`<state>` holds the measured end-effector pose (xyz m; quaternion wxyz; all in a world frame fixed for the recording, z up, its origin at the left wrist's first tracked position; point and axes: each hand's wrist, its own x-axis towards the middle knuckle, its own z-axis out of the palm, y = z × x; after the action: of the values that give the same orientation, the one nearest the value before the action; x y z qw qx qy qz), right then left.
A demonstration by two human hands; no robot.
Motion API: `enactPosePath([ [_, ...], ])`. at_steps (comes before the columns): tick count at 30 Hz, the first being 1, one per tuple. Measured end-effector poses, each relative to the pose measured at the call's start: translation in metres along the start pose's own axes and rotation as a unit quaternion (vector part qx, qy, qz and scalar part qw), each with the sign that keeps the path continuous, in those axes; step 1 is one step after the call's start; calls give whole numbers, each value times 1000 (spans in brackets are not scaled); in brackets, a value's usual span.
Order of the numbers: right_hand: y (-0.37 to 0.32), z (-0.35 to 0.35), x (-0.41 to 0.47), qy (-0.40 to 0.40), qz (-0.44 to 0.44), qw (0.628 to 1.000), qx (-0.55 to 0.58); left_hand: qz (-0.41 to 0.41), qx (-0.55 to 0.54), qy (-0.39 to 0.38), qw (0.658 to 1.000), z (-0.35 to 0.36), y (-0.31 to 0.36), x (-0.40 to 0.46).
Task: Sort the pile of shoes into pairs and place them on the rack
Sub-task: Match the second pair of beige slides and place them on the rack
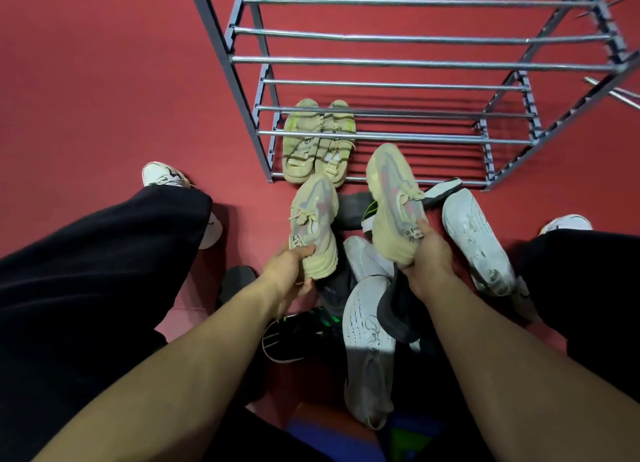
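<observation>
My left hand (289,271) grips the heel of a beige knit sneaker (313,219), toe pointing toward the rack. My right hand (427,257) holds the heel of its matching beige sneaker (393,195), raised a little higher. Both hang over the pile on the floor: white sneakers (369,337) (476,243), a black shoe with green stripes (298,333) and dark grey shoes (353,207). A pair of beige sandals (317,143) rests side by side at the left end of the lowest shelf of the grey metal rack (398,62).
The floor is red. My legs in black trousers flank the pile, with my white shoes (166,176) (568,222) planted at left and right. The rack's upper tiers of bars stand open above the sandals. A loose metal rod (613,93) lies right of the rack.
</observation>
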<state>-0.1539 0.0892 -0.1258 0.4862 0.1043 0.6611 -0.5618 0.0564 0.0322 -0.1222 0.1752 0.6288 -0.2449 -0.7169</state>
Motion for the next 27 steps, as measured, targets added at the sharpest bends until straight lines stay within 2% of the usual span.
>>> enactPosePath([
  [2, -18, 4, 5, -29, -11, 999, 30, 64, 38, 3, 997, 14, 8, 9],
  [5, -51, 9, 20, -10, -32, 999, -36, 117, 58, -4, 991, 39, 25, 25],
  [9, -87, 8, 53, 16, -47, 993, -110, 116, 71, -15, 991, 69, 45, 56],
  [14, -114, 8, 98, 48, -106, 968, -224, 110, 82, -20, 990, 105, 65, 97],
  [19, -139, 22, 149, 102, -175, 927, -315, 106, 83, -36, 990, 151, 90, 147],
  [23, -156, 30, 188, 132, -149, 912, -360, 100, 84, -44, 990, 192, 107, 181],
  [27, -158, 38, 209, 101, -118, 843, -515, 65, 106, -27, 992, 220, 111, 208],
])
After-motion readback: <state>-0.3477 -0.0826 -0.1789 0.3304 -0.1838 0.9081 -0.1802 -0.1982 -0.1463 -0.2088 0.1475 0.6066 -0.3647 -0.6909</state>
